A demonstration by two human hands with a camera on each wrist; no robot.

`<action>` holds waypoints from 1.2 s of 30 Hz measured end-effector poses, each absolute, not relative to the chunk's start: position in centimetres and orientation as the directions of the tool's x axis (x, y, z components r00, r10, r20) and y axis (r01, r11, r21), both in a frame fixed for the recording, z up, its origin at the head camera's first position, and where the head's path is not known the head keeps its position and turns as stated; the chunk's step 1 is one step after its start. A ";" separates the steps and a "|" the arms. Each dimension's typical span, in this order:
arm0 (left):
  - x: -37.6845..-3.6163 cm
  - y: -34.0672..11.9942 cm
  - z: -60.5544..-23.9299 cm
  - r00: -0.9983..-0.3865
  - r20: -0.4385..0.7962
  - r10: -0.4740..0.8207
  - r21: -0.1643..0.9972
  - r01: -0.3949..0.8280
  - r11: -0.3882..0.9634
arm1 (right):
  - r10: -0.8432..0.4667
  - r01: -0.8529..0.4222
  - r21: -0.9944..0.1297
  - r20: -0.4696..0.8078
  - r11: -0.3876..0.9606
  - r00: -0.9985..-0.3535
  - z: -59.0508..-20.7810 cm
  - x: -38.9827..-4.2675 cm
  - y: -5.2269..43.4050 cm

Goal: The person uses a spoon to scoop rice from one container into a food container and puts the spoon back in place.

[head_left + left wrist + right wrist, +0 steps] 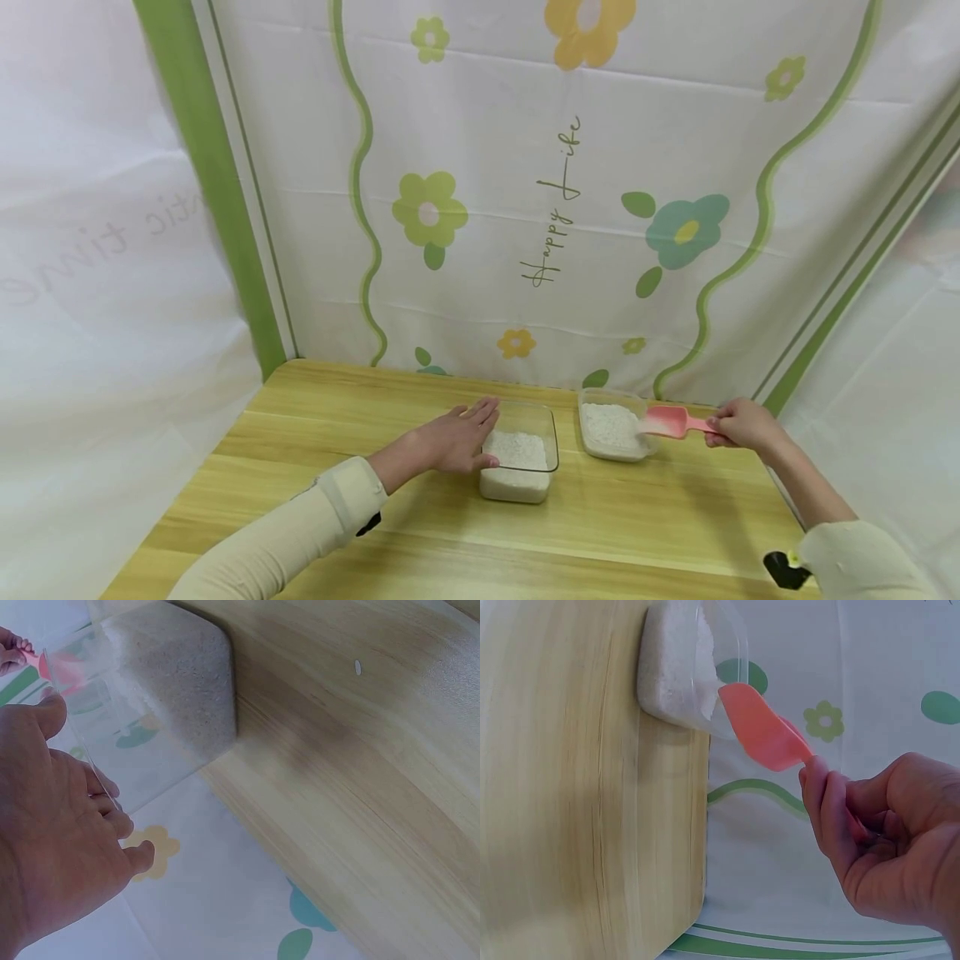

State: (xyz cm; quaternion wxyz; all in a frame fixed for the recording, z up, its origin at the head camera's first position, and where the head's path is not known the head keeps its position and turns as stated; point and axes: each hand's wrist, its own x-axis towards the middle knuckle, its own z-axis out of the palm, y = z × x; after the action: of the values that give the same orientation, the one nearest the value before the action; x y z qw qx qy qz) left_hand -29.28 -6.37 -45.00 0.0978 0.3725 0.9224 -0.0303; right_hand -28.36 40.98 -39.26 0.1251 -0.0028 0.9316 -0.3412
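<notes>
Holding a pink scoop (667, 421) by its handle, the right hand (742, 423) has fingers curled and pinching it, scoop mouth resting at the right rim of the far-right clear tub (613, 430), which is nearly full of white powder. Scoop sits right side of the wooden table (420, 533), near the far edge. Just left of it, a gap apart, is a second clear dish (521, 462) with white powder filling the lower part, the walls above bare. Left hand (457, 437) lies flat against that dish's left wall, fingers straight and together, thumb toward the near corner, steadying not gripping. Judging progress: some powder already sits in the left dish and the right tub has plenty, so moving powder looks partway at most; can't tell if the scoop is loaded, its inside faces away in the head view and shows only the underside in the right wrist view. Scoop handle mostly hidden inside the fist. Both tubs' far walls hard to read, clear plastic on a flowered cloth (570, 208) backdrop. One stray grain (358, 667) on the table in the left wrist view.
</notes>
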 end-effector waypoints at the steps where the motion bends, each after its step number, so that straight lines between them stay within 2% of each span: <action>1: -29.3 -6.4 -45.0 -0.703 -0.203 0.682 0.016 0.694 0.720 | -0.086 0.078 -0.628 -0.227 0.774 -0.970 -39.2 -28.4 40.9; 14: -29.3 -6.4 -44.9 -0.701 -0.203 0.683 -0.004 0.699 0.716 | -0.091 -0.024 -0.504 -0.109 0.864 -0.990 -38.9 -28.3 39.1; 17: -29.2 -6.4 -44.9 -0.699 -0.203 0.686 -0.006 0.702 0.712 | -0.086 -0.025 -0.510 -0.096 0.860 -0.992 -38.9 -28.4 38.8; 24: -29.2 -6.4 -44.7 -0.696 -0.204 0.688 -0.004 0.704 0.711 | -0.135 0.011 -0.704 -0.151 0.710 -0.979 -38.8 -28.1 38.2; 30: -29.1 -6.3 -44.5 -0.698 -0.208 0.685 -0.005 0.701 0.713 | -0.273 -0.042 -0.790 -0.161 0.612 -0.949 -38.0 -27.3 36.9; 36: -28.8 -6.4 -44.4 -0.702 -0.216 0.678 0.012 0.693 0.721 | -0.436 -0.082 -0.870 -0.160 0.486 -0.886 -36.8 -26.7 33.8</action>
State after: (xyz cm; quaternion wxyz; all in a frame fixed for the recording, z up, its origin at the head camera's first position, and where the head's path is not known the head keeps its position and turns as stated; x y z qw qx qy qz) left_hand -28.83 -6.36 -44.37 0.1031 0.3718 0.9219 -0.0348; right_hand -26.68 33.79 -36.80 0.1831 -0.1536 0.8423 -0.4830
